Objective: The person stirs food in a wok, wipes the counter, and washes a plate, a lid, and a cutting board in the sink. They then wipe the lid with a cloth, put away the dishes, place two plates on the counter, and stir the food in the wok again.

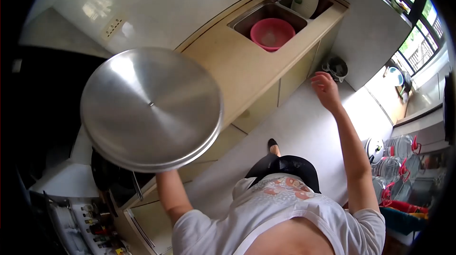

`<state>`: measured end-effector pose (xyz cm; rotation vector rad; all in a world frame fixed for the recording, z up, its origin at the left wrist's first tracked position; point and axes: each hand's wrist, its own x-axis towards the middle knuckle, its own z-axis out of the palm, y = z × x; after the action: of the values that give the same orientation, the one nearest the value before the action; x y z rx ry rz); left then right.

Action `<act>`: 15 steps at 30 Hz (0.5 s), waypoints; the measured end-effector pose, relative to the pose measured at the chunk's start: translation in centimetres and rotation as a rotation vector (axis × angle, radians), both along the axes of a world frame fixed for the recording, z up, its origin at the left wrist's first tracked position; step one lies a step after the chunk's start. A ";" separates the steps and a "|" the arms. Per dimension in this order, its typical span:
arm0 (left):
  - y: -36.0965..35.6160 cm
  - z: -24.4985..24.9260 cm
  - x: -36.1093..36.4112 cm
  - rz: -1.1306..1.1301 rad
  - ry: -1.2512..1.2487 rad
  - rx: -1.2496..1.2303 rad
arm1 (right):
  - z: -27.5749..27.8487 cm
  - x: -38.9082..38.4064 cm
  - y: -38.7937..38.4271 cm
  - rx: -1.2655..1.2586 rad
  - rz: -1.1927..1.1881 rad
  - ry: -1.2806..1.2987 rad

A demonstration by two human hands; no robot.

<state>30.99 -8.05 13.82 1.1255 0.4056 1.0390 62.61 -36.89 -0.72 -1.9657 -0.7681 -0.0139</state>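
Note:
A large round stainless-steel pot lid [151, 84] is raised on the left, above the worktop's near end. Its inner face, with a small fastener at the centre, is turned up toward me. My left forearm goes up behind its lower edge; the lid hides my left hand and its grip on the far side. Out to the right, my right hand [326, 90] hangs over the floor with nothing in it, its fingers loosely bent and a little apart.
Along the wall runs a beige counter [256, 72] with a steel sink. A pink basin [272, 34] sits in the sink, near a white lid or plate [304, 1]. A bin [335, 68] stands by the cabinets. Large water bottles [390, 167] are at right; a dark pan [107, 172] is lower left.

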 end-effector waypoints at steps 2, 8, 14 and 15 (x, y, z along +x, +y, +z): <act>1.1 -0.7 5.7 -0.074 -0.027 -0.038 | 1.0 3.4 -0.1 -0.026 -0.030 -0.027; 2.3 -4.0 19.1 -0.249 -0.035 -0.150 | 0.0 12.1 0.3 -0.068 -0.124 0.105; 2.8 -8.9 28.6 -0.260 0.027 -0.254 | -2.9 23.7 5.6 -0.178 0.024 0.143; 3.0 -10.0 30.4 -0.251 0.040 -0.274 | -4.0 26.0 7.0 -0.169 0.076 0.115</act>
<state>61.37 -5.00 3.83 0.9247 0.4127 0.7176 88.60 -29.90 -4.71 -2.0749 -0.7894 0.2142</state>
